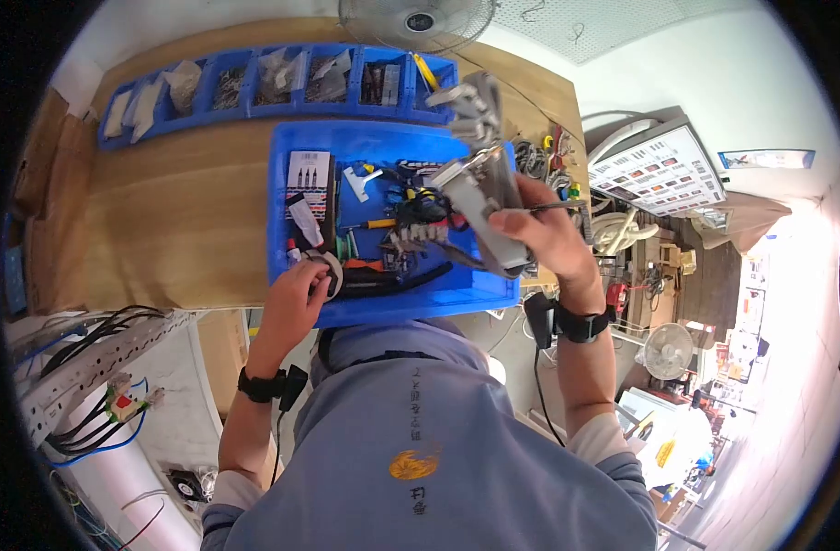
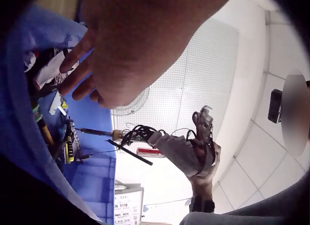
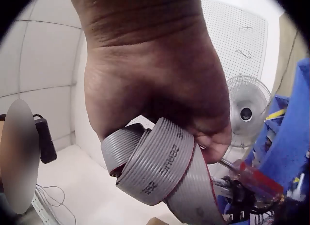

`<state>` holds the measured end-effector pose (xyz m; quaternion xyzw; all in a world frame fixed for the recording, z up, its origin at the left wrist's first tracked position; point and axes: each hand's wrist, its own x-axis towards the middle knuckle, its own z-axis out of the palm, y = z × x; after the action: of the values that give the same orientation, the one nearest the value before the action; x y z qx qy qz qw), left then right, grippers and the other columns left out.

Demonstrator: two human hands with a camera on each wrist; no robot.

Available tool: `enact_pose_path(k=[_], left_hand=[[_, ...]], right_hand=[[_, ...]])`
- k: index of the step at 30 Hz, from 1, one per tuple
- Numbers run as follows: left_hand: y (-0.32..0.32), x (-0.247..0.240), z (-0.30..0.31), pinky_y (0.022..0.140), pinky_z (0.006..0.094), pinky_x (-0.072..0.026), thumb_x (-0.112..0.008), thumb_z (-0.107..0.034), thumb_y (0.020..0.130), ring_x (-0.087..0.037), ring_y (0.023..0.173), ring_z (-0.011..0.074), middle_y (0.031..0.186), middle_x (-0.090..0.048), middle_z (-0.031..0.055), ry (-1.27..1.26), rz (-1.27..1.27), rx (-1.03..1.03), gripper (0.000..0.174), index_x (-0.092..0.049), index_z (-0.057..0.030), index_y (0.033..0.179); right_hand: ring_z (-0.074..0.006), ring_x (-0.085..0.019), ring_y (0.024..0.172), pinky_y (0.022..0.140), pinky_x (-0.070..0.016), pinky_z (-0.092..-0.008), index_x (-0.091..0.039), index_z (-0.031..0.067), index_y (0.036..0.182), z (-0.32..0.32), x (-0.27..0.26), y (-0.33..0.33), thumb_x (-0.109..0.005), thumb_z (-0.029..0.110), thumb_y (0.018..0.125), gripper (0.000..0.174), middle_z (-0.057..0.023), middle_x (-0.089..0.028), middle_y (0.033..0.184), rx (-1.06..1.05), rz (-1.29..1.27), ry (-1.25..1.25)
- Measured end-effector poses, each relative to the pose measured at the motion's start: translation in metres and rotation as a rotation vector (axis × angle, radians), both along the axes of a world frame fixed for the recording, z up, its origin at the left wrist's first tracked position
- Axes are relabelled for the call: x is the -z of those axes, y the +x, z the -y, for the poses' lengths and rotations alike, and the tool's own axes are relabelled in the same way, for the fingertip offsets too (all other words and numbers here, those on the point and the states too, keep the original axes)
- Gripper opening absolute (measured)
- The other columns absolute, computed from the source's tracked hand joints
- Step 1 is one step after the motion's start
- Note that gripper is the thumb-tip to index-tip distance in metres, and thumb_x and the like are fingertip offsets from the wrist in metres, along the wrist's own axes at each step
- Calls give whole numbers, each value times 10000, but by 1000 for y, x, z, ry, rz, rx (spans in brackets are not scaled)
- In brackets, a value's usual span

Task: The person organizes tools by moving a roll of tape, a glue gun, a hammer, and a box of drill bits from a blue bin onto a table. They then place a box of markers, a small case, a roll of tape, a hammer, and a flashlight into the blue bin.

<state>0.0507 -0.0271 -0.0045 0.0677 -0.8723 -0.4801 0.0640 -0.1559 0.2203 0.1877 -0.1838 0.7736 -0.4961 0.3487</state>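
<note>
My right hand (image 1: 541, 230) grips a folded bundle of flat grey ribbon cable (image 3: 160, 162), raised over the right side of a blue bin (image 1: 493, 286). Close under those fingers, a screwdriver with a clear red handle (image 3: 259, 179) points its shank up toward them. Dark thin wires (image 2: 138, 133) hang from the bundle. My left hand (image 1: 300, 292) reaches down into the bin's near left corner, fingers apart and loosely bent. A pale ring like a tape roll (image 1: 335, 278) is right at its fingertips; the hand hides part of it. Beside it lies a white tube (image 1: 305, 220).
Inside the bin are a marker box (image 1: 310, 174), a white T-shaped piece (image 1: 361, 184), a black tube (image 1: 406, 283) and tangled tools. A row of blue part trays (image 1: 245, 110) stands behind. Coiled cables (image 1: 530, 158) lie right, and a fan (image 1: 420, 20) stands at the back.
</note>
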Motion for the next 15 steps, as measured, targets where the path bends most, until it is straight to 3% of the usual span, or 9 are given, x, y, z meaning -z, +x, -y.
enact_pose_path(k=[2, 7, 10, 11, 15], left_hand=[[-1, -3, -6, 737, 409, -501, -648, -98, 916, -649, 821, 314, 929, -649, 141, -16, 6, -4, 154, -620, -18, 1045], [-6, -4, -23, 740, 404, -503, -645, -97, 920, -650, 827, 313, 932, -652, 140, -34, 43, 14, 146, -619, -19, 1041], [-15, -9, -35, 742, 396, -505, -640, -94, 923, -653, 841, 315, 931, -653, 142, -84, 20, 45, 146, -621, -15, 1045], [-19, -12, -40, 743, 393, -506, -638, -92, 924, -654, 846, 316, 931, -653, 143, -100, 2, 51, 146, -622, -14, 1046], [-33, -28, -66, 755, 400, -508, -629, -83, 930, -659, 860, 319, 939, -657, 152, -126, 1, -17, 154, -625, -8, 1064]], right_hand=[[-123, -601, 866, 767, -486, -263, -623, -32, 1219, -11, -17, -8, -670, 242, 832, 476, -65, -677, 972, 55, -19, -68], [-139, -602, 814, 720, -468, -255, -643, -67, 1103, -53, -46, -50, -646, 294, 814, 463, -81, -667, 910, 208, -239, -82], [-155, -613, 787, 700, -471, -258, -639, -76, 1119, -69, -54, -77, -650, 324, 816, 502, -92, -675, 899, 410, -325, -148], [-156, -624, 774, 694, -483, -268, -641, -60, 1123, -82, -59, -96, -649, 313, 851, 462, -94, -680, 907, 298, -275, -154], [-147, -639, 743, 661, -488, -266, -645, -45, 1088, -101, -50, -151, -648, 267, 913, 358, -97, -684, 882, 347, -345, -274]])
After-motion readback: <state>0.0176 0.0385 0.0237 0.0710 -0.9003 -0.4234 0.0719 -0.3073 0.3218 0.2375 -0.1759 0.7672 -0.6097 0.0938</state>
